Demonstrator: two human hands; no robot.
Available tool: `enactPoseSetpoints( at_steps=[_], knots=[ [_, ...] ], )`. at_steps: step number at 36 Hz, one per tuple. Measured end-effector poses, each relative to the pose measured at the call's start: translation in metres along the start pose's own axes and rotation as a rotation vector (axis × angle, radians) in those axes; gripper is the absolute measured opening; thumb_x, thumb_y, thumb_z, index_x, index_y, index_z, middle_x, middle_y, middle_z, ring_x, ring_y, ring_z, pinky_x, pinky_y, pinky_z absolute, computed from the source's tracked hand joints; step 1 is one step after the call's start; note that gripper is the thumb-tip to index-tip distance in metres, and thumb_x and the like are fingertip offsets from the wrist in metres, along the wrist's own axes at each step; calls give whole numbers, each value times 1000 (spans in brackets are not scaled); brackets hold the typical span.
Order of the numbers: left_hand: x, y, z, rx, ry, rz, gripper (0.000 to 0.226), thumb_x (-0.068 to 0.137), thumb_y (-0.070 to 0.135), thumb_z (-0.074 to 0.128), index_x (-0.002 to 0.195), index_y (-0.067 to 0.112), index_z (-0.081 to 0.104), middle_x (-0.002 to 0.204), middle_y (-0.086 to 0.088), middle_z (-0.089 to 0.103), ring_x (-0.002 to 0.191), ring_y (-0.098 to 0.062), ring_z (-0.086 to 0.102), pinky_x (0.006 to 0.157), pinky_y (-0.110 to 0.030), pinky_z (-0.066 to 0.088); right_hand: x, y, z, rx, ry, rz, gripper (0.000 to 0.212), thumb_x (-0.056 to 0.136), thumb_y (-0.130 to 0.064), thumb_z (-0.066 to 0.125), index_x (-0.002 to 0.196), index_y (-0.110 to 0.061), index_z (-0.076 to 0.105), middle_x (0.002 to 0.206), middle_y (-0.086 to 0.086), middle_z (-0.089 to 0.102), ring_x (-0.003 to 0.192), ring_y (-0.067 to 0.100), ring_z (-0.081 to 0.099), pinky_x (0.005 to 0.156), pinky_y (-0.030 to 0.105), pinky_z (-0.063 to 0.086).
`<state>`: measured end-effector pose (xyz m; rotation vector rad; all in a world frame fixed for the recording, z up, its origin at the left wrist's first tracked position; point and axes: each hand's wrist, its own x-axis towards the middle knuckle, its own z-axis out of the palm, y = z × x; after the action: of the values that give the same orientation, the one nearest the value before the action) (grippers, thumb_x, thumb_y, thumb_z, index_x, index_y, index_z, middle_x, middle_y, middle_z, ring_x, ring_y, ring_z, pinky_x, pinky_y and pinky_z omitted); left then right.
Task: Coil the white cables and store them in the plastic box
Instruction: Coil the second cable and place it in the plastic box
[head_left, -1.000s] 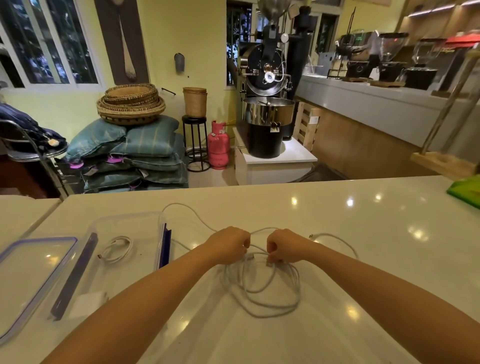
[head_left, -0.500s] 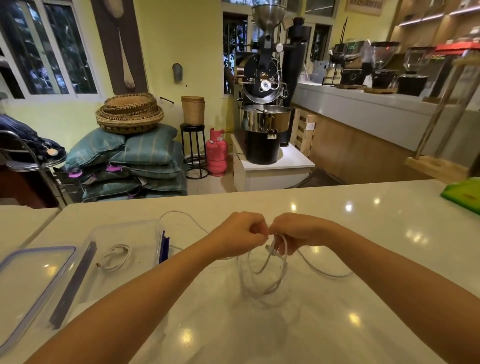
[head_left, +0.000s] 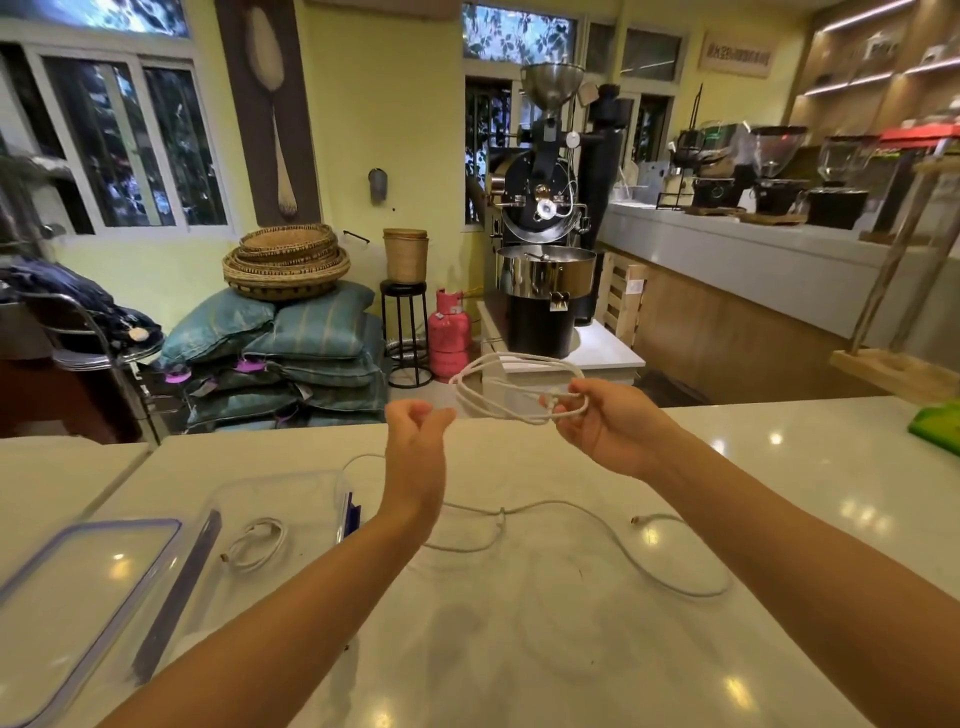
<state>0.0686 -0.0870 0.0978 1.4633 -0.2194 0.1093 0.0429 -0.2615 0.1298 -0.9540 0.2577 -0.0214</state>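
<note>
My right hand (head_left: 605, 418) holds a coiled white cable (head_left: 511, 387) lifted above the white counter (head_left: 519, 649), its loops hanging out to the left. My left hand (head_left: 418, 434) is raised just left of the coil, fingers curled and apart, holding nothing. A second white cable (head_left: 613, 540) lies loose and uncoiled on the counter under my hands. The clear plastic box (head_left: 322, 486) stands at the left with one small coiled white cable (head_left: 257, 543) inside it.
The box's clear lid with a blue rim (head_left: 78, 587) lies at the far left. A green object (head_left: 940, 423) sits at the counter's right edge. Beyond the counter stand sacks, baskets, a pink gas cylinder and a coffee roaster.
Both hands rose off the counter with the coil. My left hand let go and drew apart to the left; the coil stays in my right hand. The other cable remains on the counter.
</note>
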Motion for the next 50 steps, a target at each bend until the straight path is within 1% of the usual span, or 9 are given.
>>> enactPoseSetpoints(
  at_steps=[3,18,23,26,28,32,39,45,50],
  knots=[
    [5,3,-4,-159,-162,-173,19,89,23,40,77,16,54,75,-3,51,72,-14,50,63,-27,38,0,6,7,51,6,-16,33,96,-13,31,69,-5,46,69,14,58,37,11,57,42,19,51],
    [19,19,-1,-122,-423,85,31,94,15,36,73,14,58,65,4,70,63,-8,65,56,-16,52,5,43,29,18,-12,148,28,94,-5,32,80,5,55,54,14,62,35,11,57,40,17,49],
    [30,21,1,-91,-432,10,29,94,18,35,74,12,55,63,2,68,64,-11,65,56,-19,52,0,49,29,-254,97,217,20,93,-17,42,94,2,48,86,20,56,69,23,59,58,30,53],
    [34,20,3,-67,-428,-5,29,94,17,37,72,12,55,61,3,67,63,-9,66,56,-20,51,0,45,28,-595,189,92,33,89,-33,49,114,-11,46,110,15,48,96,27,54,76,34,46],
    [35,19,6,-46,-437,4,29,93,15,38,71,11,55,62,2,67,62,-10,65,55,-20,52,-5,39,33,-707,139,-113,28,88,-39,47,105,-18,53,108,1,47,101,21,47,82,31,41],
    [36,16,12,-2,-468,11,26,92,13,41,69,14,54,73,-5,64,68,-14,64,56,-20,51,-16,28,43,-796,-92,-371,9,85,-37,51,80,-31,56,91,-12,60,89,5,56,66,15,40],
    [36,15,14,55,-563,5,23,94,13,38,85,2,56,76,-7,65,64,-9,66,64,-22,57,-14,28,41,-982,85,-665,16,85,-15,57,72,-24,52,72,-9,60,65,2,59,51,5,45],
    [38,9,11,72,-557,-2,25,93,11,38,79,10,59,77,-6,67,68,-11,67,68,-22,57,-10,28,42,-1183,167,-663,7,88,-16,52,81,-15,51,79,-2,54,68,5,49,57,9,37],
    [48,-2,1,-41,-435,-135,24,92,11,38,76,7,56,69,-6,69,65,-14,69,56,-20,54,-11,17,44,-1109,191,-544,1,87,-10,52,87,-9,52,71,0,56,67,14,55,66,25,49]
  ],
)
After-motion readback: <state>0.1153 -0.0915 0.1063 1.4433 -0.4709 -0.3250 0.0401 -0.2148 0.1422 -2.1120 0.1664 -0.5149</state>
